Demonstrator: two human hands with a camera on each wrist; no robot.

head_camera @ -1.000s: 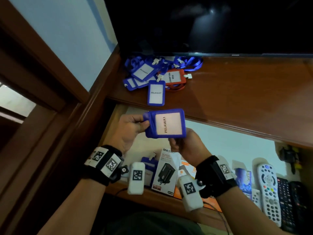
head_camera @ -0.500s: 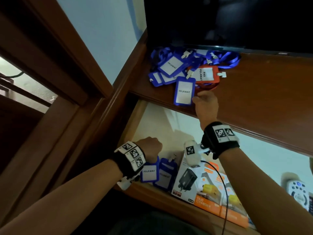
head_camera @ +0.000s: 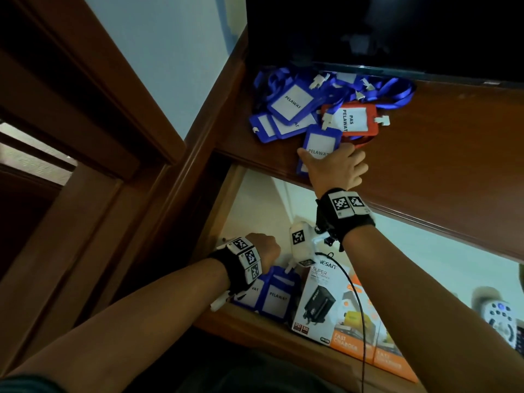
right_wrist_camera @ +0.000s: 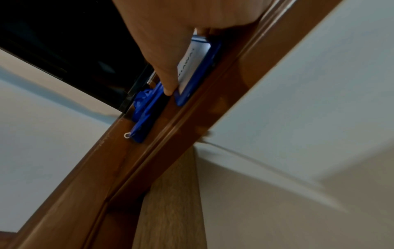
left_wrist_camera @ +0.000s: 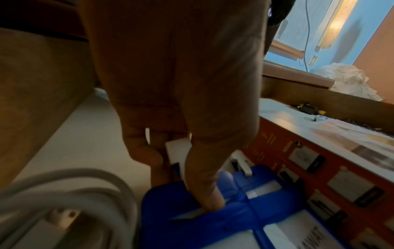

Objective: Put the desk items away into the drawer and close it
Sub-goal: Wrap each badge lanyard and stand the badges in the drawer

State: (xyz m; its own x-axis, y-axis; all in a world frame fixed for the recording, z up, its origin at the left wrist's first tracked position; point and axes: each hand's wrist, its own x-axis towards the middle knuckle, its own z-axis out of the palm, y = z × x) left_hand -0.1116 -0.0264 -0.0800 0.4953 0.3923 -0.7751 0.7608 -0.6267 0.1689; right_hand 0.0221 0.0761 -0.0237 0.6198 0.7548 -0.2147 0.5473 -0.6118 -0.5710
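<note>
A pile of blue badge holders [head_camera: 289,103] with lanyards and one red holder [head_camera: 351,120] lies on the wooden desk top [head_camera: 439,154]. My right hand [head_camera: 331,165] reaches up over the nearest blue holder [head_camera: 317,140], thumb on its left edge and fingers curled at its right; the right wrist view shows the thumb across this holder [right_wrist_camera: 196,67]. Down in the open drawer [head_camera: 255,199], my left hand [head_camera: 266,246] holds another blue holder [left_wrist_camera: 192,222], its white clip [left_wrist_camera: 178,151] between thumb and fingers. A second blue holder [head_camera: 278,299] lies beside it.
In the drawer, a white charger box [head_camera: 317,302] and orange boxes [head_camera: 354,341] sit right of the holders, with a remote [head_camera: 499,316] at the far right. A dark screen [head_camera: 397,29] stands behind the pile. A wooden door frame [head_camera: 113,137] rises on the left.
Earlier both hands held one blue holder above the drawer. My left hand carried it down into the drawer; my right hand let go, rose to the desk and closed over the nearest holder.
</note>
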